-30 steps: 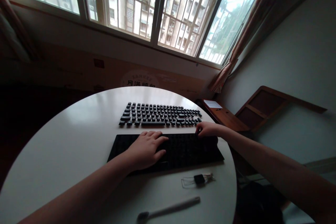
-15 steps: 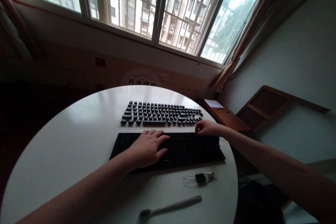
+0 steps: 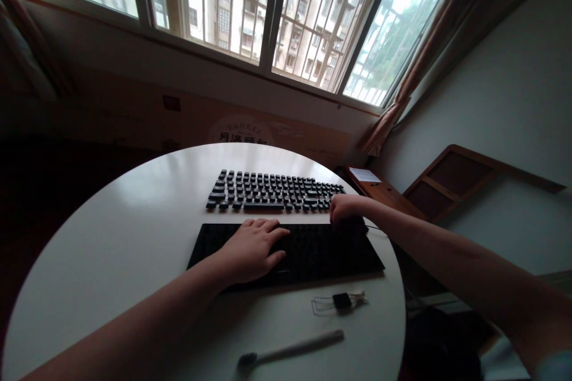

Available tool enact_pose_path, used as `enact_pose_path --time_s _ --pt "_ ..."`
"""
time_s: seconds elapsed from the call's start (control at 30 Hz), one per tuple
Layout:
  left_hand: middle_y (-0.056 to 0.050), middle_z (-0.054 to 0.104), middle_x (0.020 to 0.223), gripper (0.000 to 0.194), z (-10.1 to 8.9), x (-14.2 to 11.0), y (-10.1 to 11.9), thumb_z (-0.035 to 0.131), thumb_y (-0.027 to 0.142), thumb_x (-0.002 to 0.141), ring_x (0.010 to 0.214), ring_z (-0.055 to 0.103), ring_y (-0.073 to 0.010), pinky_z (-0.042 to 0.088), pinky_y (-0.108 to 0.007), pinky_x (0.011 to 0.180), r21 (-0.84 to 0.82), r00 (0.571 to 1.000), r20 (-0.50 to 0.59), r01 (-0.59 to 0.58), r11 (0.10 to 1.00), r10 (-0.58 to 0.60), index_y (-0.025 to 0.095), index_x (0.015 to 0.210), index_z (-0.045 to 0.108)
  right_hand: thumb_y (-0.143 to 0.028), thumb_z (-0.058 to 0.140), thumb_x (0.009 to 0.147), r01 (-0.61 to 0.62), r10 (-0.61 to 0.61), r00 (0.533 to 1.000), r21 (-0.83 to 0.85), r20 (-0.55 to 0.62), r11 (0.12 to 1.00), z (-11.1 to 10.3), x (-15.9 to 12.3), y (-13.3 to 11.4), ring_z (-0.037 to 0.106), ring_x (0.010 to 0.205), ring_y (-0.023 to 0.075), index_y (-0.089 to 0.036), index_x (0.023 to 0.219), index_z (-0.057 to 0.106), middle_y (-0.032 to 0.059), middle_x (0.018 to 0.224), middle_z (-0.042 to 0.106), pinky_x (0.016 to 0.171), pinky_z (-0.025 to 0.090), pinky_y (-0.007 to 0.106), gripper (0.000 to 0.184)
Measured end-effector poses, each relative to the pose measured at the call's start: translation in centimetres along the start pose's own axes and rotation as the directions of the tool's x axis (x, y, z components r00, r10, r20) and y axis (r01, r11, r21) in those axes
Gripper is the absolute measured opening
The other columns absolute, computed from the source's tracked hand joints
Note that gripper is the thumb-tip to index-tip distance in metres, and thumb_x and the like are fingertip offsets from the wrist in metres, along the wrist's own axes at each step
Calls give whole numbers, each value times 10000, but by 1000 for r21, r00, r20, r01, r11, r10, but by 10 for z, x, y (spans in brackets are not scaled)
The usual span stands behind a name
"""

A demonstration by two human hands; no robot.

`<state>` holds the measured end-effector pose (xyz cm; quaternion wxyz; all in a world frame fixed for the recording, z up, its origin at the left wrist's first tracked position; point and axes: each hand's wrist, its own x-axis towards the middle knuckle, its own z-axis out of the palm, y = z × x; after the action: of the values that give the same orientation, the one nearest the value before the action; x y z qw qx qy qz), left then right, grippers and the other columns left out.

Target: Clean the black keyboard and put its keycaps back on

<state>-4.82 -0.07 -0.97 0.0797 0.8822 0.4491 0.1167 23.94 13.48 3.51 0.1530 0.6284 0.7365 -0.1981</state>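
My left hand lies with its fingers spread on a black keyboard base, which has its keycaps off. At the base's far right corner, my right hand is closed on a dark, ragged-edged cloth-like thing, pressed against the base. Its exact kind is too dark to tell. Beyond the base, the loose black keycaps stand in rows in keyboard order. A wire keycap puller with a black middle lies on the near side of the base. Closer to me is a toothbrush with dark bristles.
Everything rests on a round white table, whose right edge passes under my right forearm. A thin cable runs off near the base's right end. Behind the table's right side stands a brown wooden piece of furniture with a paper on it.
My right hand has moved slightly away from me along the base's right end, taking the dark cloth-like thing with it, and has turned knuckles-up. My left hand has stayed in place.
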Motion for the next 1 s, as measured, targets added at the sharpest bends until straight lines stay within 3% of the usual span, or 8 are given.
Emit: enact_pose_path --time_s 0.13,0.27,0.47,0.63,0.8,1.0 --pt "-91 524 1438 503 0 0 0 519 475 907 1311 473 -321 330 -493 1088 6 1000 0 6 1000 -6 285 1372 546 -187 812 535 -27 28 999 -63 16 998 -5 2 -11 688 649 217 -141 723 778 75 723 740 570 526 268 196" --pt "-89 528 1434 504 0 0 0 517 479 907 1300 484 -320 333 -489 1086 0 1000 -3 4 1000 -4 283 1370 548 -192 795 584 -5 6 1000 -96 8 995 -6 -6 -14 686 666 211 -145 758 793 70 743 745 573 504 255 181" --pt "-89 528 1436 512 2 0 -1 527 480 901 1297 485 -328 328 -488 1087 -16 1000 -8 2 1000 -2 279 1372 551 -239 711 725 139 -142 989 -76 -43 987 0 -27 -5 684 738 173 -200 902 809 17 793 756 635 478 215 206" --pt "-88 522 1440 511 3 1 -2 514 487 907 1300 481 -324 323 -491 1087 -8 1000 -7 7 1000 -7 288 1377 543 -207 700 704 208 -215 973 -83 -83 975 8 -28 -3 673 756 171 -191 937 788 19 844 751 625 461 207 250" --pt "-82 522 1443 513 4 1 -2 522 491 902 1304 478 -328 319 -489 1090 -20 1000 -6 7 1000 -7 290 1374 543 -253 725 677 201 -210 976 -120 -64 972 8 -24 -4 667 783 193 -199 1030 769 45 925 741 615 454 226 360" --pt "-82 531 1433 504 5 0 -2 533 482 895 1288 493 -329 327 -494 1081 -19 1000 -19 5 1000 -5 293 1362 554 -224 716 651 156 -158 987 -130 -6 979 9 -20 -12 674 724 192 -199 917 798 33 810 746 577 450 230 280"
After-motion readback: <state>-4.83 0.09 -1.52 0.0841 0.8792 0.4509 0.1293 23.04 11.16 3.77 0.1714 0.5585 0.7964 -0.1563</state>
